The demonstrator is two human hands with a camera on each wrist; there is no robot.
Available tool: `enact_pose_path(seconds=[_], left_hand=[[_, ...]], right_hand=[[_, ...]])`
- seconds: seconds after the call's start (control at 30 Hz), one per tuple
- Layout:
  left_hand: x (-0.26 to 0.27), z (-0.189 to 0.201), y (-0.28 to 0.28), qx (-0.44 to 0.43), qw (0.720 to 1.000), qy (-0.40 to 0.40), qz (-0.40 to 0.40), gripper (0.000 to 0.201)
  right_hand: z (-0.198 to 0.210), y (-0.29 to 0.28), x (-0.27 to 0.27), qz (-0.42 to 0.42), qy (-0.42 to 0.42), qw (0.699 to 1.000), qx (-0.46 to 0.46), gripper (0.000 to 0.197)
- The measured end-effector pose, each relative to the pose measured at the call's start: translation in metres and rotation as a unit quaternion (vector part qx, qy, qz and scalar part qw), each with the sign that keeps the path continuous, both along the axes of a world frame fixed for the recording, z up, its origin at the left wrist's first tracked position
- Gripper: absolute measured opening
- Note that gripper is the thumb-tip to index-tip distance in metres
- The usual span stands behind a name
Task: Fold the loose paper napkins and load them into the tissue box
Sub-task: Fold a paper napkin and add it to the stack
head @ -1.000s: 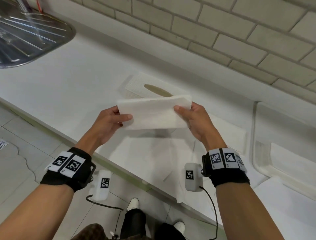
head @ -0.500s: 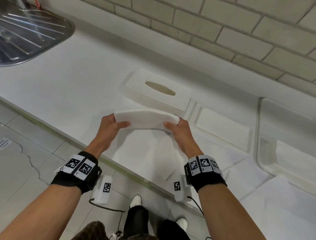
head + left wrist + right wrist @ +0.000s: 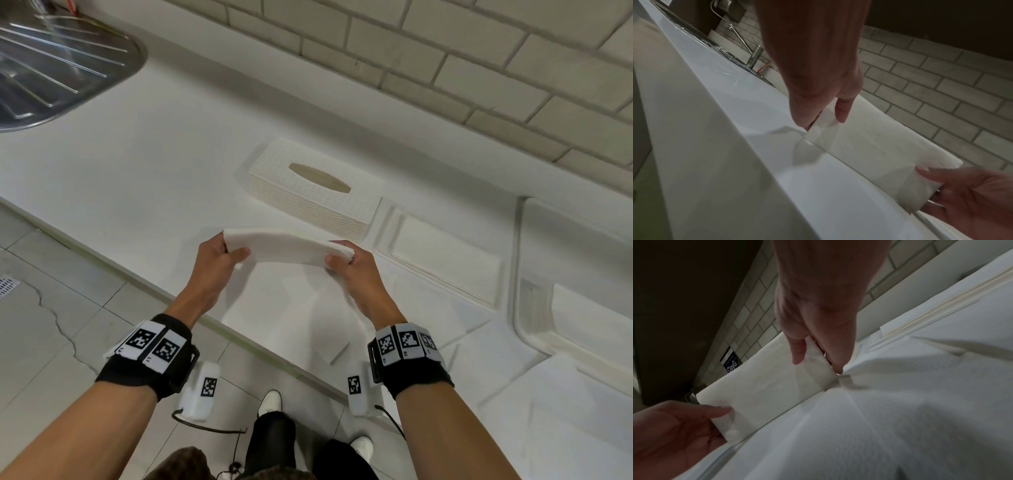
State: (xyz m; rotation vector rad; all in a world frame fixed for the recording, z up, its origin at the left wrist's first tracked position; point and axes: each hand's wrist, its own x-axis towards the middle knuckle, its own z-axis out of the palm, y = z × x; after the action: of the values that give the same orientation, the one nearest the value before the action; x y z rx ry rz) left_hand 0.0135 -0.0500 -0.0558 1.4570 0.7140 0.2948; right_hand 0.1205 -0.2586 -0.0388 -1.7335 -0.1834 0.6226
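White countertop (image 3: 144,144) below a pale brick-tiled wall (image 3: 445,61); woven tissue box (image 3: 315,198) stood upon it, its oval slot showing no tissue. Folded napkin (image 3: 287,247) is pinched at its ends by left hand (image 3: 219,260) and right hand (image 3: 356,270), just in front of the box

Over the near edge of the white counter (image 3: 144,164), the left hand (image 3: 215,262) and the right hand (image 3: 356,270) each pinch one end of a folded white paper napkin (image 3: 286,247), thumbs on the near face, so that it spans between them and bows slightly. Beyond it stands a white woven-pattern tissue box (image 3: 313,192) with an oval slot on top (nothing pokes out of it). More white napkins (image 3: 294,308) lie flat under the hands. A steel sink drainboard (image 3: 51,68) sits far left.
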Motion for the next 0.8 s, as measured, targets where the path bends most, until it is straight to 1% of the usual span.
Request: enact_pose_path(seconds=[0.07, 0.17, 0.23, 0.33, 0.43, 0.53, 0.6, 0.7, 0.8], left_hand=[[0.000, 0.002, 0.000, 0.002, 1.000, -0.006, 0.006, 0.029], [-0.002, 0.005, 0.000, -0.006, 1.000, -0.013, 0.003, 0.039], [-0.002, 0.006, -0.001, -0.006, 1.000, -0.017, 0.004, 0.040], [-0.003, 0.008, 0.000, 0.009, 1.000, -0.019, 0.008, 0.037], [-0.004, 0.008, 0.000, 0.007, 1.000, -0.020, 0.013, 0.038], [-0.004, 0.006, 0.001, 0.007, 1.000, -0.008, 0.020, 0.030], [-0.003, 0.007, 0.000, 0.021, 0.999, -0.007, 0.022, 0.023], [0.005, 0.023, -0.008, 0.056, 0.998, -0.027, 0.020, 0.019], [0.026, 0.050, -0.025, 0.063, 0.997, -0.043, 0.004, 0.021]], right_hand=[[0.000, 0.000, 0.000, 0.004, -0.001, 1.000, 0.008, 0.033], [0.000, 0.001, 0.001, 0.010, 0.008, 1.000, 0.019, 0.030], [0.001, 0.001, 0.002, 0.011, 0.011, 1.000, 0.024, 0.030], [0.001, 0.002, 0.002, 0.013, -0.003, 1.000, 0.024, 0.032], [0.000, 0.001, 0.001, 0.013, -0.001, 1.000, 0.021, 0.034], [-0.002, 0.001, -0.001, 0.013, 0.003, 1.000, 0.008, 0.030], [0.000, -0.001, -0.001, 0.006, 0.000, 1.000, 0.003, 0.024], [0.012, -0.011, 0.003, -0.020, -0.007, 1.000, 0.020, 0.017], [0.032, -0.039, 0.014, -0.073, -0.013, 0.996, 0.058, 0.013]])
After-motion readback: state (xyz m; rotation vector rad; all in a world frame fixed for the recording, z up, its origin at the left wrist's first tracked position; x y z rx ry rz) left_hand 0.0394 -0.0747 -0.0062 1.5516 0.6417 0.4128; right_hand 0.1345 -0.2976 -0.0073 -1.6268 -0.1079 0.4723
